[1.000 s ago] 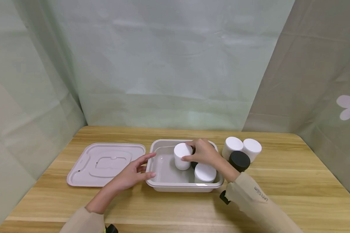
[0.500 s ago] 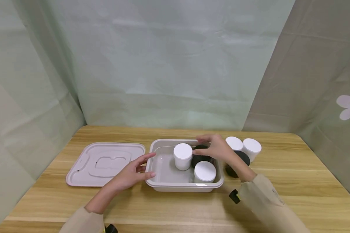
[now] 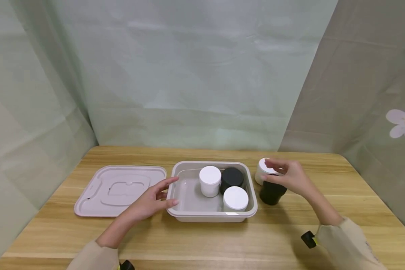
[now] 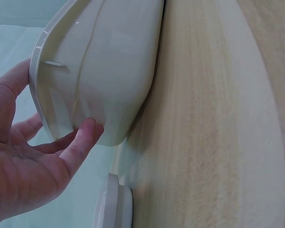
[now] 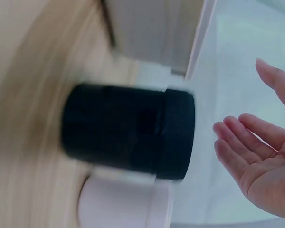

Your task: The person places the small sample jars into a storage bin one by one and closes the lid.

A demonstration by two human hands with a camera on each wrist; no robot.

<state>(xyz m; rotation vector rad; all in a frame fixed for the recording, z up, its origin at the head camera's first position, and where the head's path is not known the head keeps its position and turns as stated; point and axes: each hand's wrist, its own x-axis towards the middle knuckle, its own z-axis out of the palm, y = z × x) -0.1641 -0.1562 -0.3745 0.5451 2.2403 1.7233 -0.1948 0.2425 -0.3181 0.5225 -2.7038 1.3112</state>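
Observation:
My left hand (image 3: pixel 150 200) rests at the left end of a beige plastic box (image 3: pixel 185 219); in the left wrist view its fairly straight fingers (image 4: pixel 83 137) touch the rim and outer wall. Inside the box stand a black-lidded jar (image 3: pixel 232 178) and two white jars, one near the middle (image 3: pixel 210 182) and one at the front right (image 3: pixel 235 198). My right hand (image 3: pixel 291 176) hovers over a black jar (image 5: pixel 128 130) right of the box, thumb and fingers apart, holding nothing. A white jar (image 3: pixel 262 174) stands just behind that black jar, partly hidden by my fingers.
The flat beige lid (image 3: pixel 128 189) lies on the wooden table (image 3: pixel 209 243) left of the box. Pale cloth (image 3: pixel 189 82) hangs behind and at both sides of the table. Another white jar right of the box is hidden behind my right hand.
My right hand let go of the white jar at the box's middle and moved right, out of the box, to above the black jar on the table. The left hand stayed at the box.

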